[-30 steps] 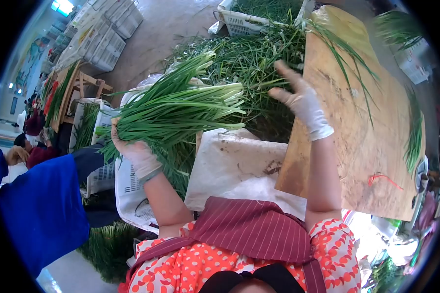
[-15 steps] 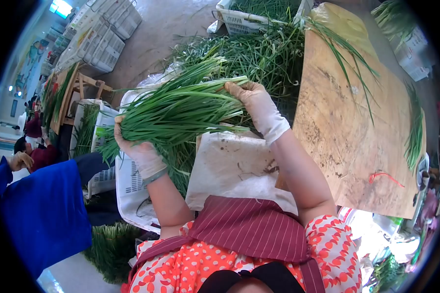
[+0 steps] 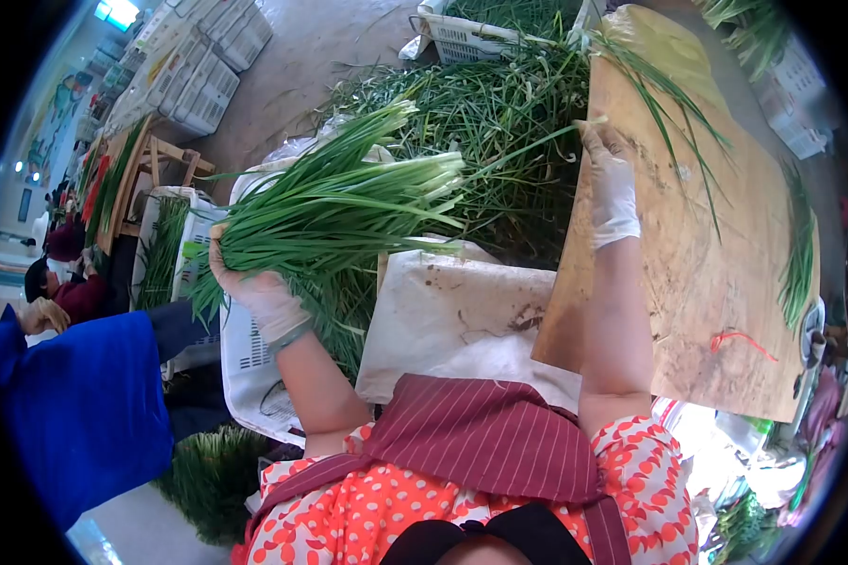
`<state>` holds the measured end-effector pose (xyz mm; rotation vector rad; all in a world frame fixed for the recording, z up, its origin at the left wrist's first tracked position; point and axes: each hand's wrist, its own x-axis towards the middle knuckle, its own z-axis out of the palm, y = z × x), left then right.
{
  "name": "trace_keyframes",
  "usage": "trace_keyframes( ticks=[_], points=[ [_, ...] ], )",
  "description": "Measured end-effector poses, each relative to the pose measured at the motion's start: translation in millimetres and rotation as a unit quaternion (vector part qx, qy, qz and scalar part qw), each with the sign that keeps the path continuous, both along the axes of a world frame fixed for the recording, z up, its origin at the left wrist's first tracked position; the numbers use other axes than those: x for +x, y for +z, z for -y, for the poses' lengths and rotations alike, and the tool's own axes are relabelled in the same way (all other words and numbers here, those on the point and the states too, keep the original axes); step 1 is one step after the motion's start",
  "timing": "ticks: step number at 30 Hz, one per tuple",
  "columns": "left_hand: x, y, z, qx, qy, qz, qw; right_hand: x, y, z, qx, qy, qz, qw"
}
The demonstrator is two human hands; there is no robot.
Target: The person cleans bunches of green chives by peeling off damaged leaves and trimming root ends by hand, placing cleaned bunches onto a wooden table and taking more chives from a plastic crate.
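Observation:
My gloved left hand point(image 3: 262, 297) is wrapped round the leafy end of a bunch of garlic chives point(image 3: 339, 212), whose pale cut ends point right. Up and to the right, over the edge of the wooden board point(image 3: 688, 282), my gloved right hand point(image 3: 610, 179) pinches the pale end of a single chive stalk point(image 3: 530, 151). That stalk stretches leftward toward the bunch; whether its leaf tip is free of it I cannot tell. Beneath the bunch stands a white plastic crate point(image 3: 245, 391) with more greens in it.
A heap of loose chives point(image 3: 499, 113) lies beyond the bunch, with a slotted crate point(image 3: 466, 45) behind it. A stained white cloth point(image 3: 433, 311) hangs in front of me. A red tie point(image 3: 744, 344) rests on the board. At left is a person in a blue garment point(image 3: 85, 405).
My right hand has moved from the bunch's cut ends to the right, drawing one stalk out with it. The left hand keeps hold of the bunch, almost in place.

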<state>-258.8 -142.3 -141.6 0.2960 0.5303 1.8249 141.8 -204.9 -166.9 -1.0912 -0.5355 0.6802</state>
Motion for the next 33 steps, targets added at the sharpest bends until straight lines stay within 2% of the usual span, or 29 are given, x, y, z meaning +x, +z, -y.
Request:
trace_keyframes(
  ticks=[2,3,4,5,6,8,9,10,11,15,17,18,20,24,26,27,29,30,32,33],
  points=[
    [-1,-1,-3,0.007,0.032,-0.010,0.999,3,-2,2,-0.110,-0.069,0.103,0.986],
    [-4,-3,-4,0.006,0.033,-0.010,0.999,-10,7,10,-0.124,0.000,0.188,0.974],
    [-6,-6,-5,0.069,-0.041,0.028,0.996,-25,15,16,-0.136,0.068,0.269,0.951],
    [-8,-10,-7,0.131,-0.114,0.066,0.983,-41,22,21,-0.152,0.184,0.254,0.937],
    [-10,-13,-9,0.130,-0.116,0.066,0.982,-57,27,22,-0.165,0.297,0.234,0.911],
    [-11,-17,-15,0.078,-0.046,0.045,0.995,-85,25,15,-0.263,0.321,0.297,0.860],
    [-8,-15,-14,0.078,-0.047,0.043,0.995,-94,18,11,-0.262,0.320,0.296,0.861],
    [-4,-11,-11,0.057,-0.020,0.032,0.998,-102,8,6,-0.202,0.362,0.161,0.896],
    [-2,-9,-10,0.034,0.007,0.021,0.999,-107,3,3,-0.137,0.396,0.022,0.908],
    [-5,-7,-5,0.070,-0.040,0.033,0.996,-114,5,5,-0.134,0.409,-0.046,0.901],
    [5,0,-1,0.027,0.009,-0.014,0.999,-115,4,7,-0.230,0.351,0.104,0.902],
    [0,-8,-5,0.025,0.009,-0.014,1.000,-115,4,8,-0.232,0.350,0.104,0.902],
    [-18,-27,-15,0.138,-0.121,0.070,0.981,-118,7,8,-0.158,0.433,-0.021,0.887],
    [-18,-28,-13,0.156,-0.160,0.099,0.970,-121,11,17,-0.126,0.407,-0.060,0.903],
    [-24,-32,-15,0.097,-0.092,0.034,0.990,-113,4,23,-0.139,0.339,0.088,0.926],
    [-20,-26,-13,0.097,-0.091,0.033,0.991,-103,-6,23,-0.152,0.292,0.100,0.939],
    [-8,-11,-6,0.025,-0.013,-0.023,0.999,-81,-29,21,-0.179,0.204,0.119,0.955],
    [-8,-12,-8,0.024,-0.013,-0.022,0.999,-70,-29,22,-0.294,0.145,0.281,0.902],
    [-13,-13,-11,0.021,0.001,-0.008,1.000,-57,-28,26,-0.307,0.003,0.491,0.815],
    [-19,-16,-14,0.021,0.001,-0.007,1.000,-57,-22,27,-0.307,0.003,0.491,0.815]
  ],
)
